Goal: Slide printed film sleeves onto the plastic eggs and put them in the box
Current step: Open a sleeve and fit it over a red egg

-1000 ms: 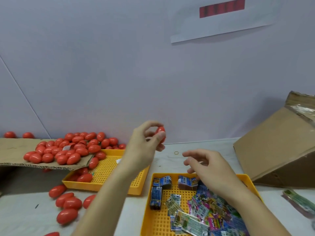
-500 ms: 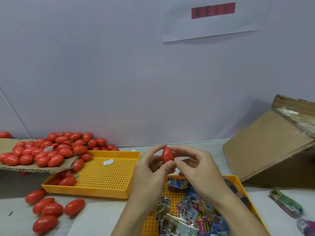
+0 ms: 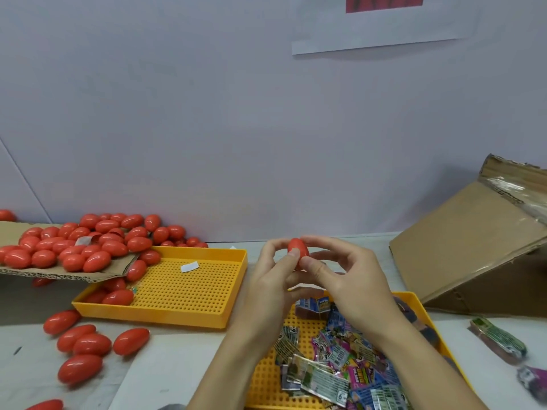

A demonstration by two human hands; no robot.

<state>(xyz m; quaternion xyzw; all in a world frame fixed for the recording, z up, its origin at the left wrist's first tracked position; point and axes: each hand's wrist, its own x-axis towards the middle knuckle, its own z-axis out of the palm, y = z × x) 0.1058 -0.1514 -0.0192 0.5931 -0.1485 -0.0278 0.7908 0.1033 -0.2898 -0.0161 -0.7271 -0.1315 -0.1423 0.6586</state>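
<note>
Egg (image 3: 298,250), bare and unsleeved, is pinched between left hand (image 3: 273,287) and right hand (image 3: 350,287); film sleeves (image 3: 328,368) wait in the tray, boxing undone.

The white tabletop (image 3: 183,359) runs back to the wall. At its left edge lies a cardboard flap (image 3: 59,273) heaped with red plastic eggs (image 3: 74,247), its end overhanging a yellow perforated tray (image 3: 177,291). Loose eggs (image 3: 83,344) lie on the bare top near the front left corner. A second yellow tray (image 3: 426,315) with printed film sleeves (image 3: 340,365) sits at the front middle. A tilted cardboard box (image 3: 473,247) rests at the right edge, with a few sleeves (image 3: 500,341) on the top just before it.
</note>
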